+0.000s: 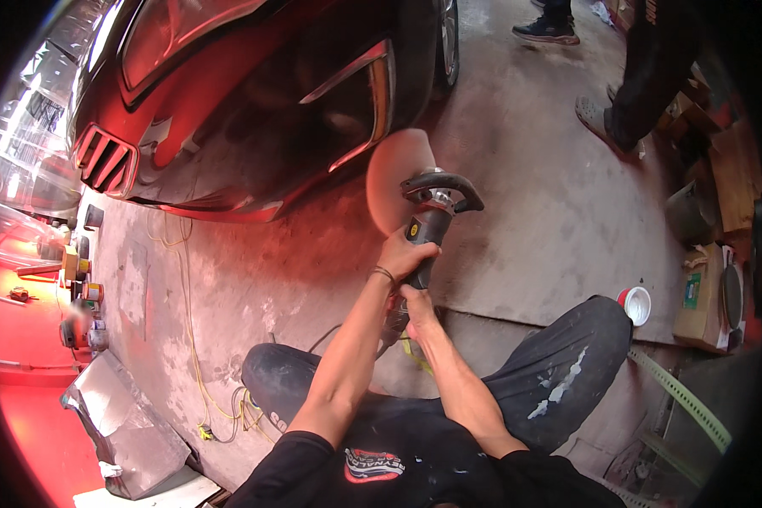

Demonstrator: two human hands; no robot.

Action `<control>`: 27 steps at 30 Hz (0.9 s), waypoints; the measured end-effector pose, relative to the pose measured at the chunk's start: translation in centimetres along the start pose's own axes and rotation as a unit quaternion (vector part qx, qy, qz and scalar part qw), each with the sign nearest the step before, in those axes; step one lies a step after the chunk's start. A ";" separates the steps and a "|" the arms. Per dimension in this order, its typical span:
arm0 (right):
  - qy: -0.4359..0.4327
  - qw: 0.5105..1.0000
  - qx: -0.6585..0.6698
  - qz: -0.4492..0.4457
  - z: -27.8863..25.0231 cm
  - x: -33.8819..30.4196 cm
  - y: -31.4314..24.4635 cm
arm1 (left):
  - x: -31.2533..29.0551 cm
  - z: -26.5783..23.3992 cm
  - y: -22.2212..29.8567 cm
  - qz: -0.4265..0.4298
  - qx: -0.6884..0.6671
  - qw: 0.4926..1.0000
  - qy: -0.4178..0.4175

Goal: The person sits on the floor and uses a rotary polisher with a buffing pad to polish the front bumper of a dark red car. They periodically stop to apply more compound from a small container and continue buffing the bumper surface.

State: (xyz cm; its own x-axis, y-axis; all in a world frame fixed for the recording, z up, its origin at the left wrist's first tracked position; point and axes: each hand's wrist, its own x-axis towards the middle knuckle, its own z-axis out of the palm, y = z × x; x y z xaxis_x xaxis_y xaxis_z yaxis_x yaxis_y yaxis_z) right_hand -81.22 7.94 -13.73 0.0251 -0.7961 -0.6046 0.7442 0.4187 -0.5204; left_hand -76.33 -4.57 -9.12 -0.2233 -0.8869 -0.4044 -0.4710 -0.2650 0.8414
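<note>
Both my hands are wrapped round a dark power polisher, which I hold out between my knees. My left hand grips its body just behind the head. Lower down, my right hand is closed round the rear part of the body. A wide, pale round pad faces left from the head, its surface blurred. A curved black handle sticks out on the right of the head with no hand on it. Left of the pad is the dark car bumper; I cannot tell whether they touch.
Yellowish cord trails over the concrete floor at left, near a crumpled silver sheet. A white-and-red tub sits beside my right knee. Boxes line the right side. Another person's shoe is at upper right.
</note>
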 end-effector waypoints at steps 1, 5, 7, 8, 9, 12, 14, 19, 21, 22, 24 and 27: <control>-0.007 1.000 -0.008 0.001 -0.3 0.2 -1.6 | 0.7 0.8 0.9 -0.002 -0.007 1.000 0.006; -0.033 0.999 -0.033 -0.001 -2.9 1.6 -8.5 | 3.4 4.5 6.1 -0.007 -0.051 0.999 0.012; -0.024 0.997 -0.070 0.013 -3.1 1.5 -12.4 | 4.6 5.4 8.2 0.006 -0.074 0.997 0.020; -0.022 0.995 -0.094 0.003 -2.9 1.5 -13.8 | 5.0 5.7 9.1 0.013 -0.086 0.996 0.026; -0.036 0.994 -0.099 -0.003 -3.1 1.5 -15.3 | 5.3 6.1 10.5 0.019 -0.089 0.995 0.031; -0.066 0.991 -0.113 -0.014 -3.3 0.7 -19.5 | 5.3 7.1 14.6 0.042 -0.094 0.993 0.058; -0.065 0.990 -0.123 -0.018 -2.9 -0.1 -22.1 | 4.7 7.6 17.4 0.063 -0.092 0.990 0.084; -0.124 0.973 -0.175 -0.080 -0.4 -2.8 -30.3 | 3.4 7.2 25.8 0.121 -0.155 0.974 0.113; -0.136 0.970 -0.180 -0.091 0.2 -3.2 -34.0 | 3.1 7.6 29.9 0.133 -0.162 0.971 0.113; -0.146 0.966 -0.189 -0.095 0.4 -3.2 -35.3 | 3.1 7.5 31.0 0.141 -0.163 0.969 0.122; -0.161 0.961 -0.202 -0.096 0.7 -2.7 -37.1 | 3.8 7.3 32.6 0.161 -0.168 0.964 0.128; -0.204 0.954 -0.202 -0.083 0.4 -1.3 -39.4 | 5.6 7.8 33.8 0.175 -0.169 0.960 0.140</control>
State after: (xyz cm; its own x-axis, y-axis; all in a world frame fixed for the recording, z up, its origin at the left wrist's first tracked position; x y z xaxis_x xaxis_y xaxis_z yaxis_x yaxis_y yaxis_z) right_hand -110.36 -7.74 7.80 0.2479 -0.9356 -0.2515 0.4453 0.3406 -0.8281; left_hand -100.17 -15.56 14.30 -0.0578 -0.9983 -0.0032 -0.0951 0.0023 0.9955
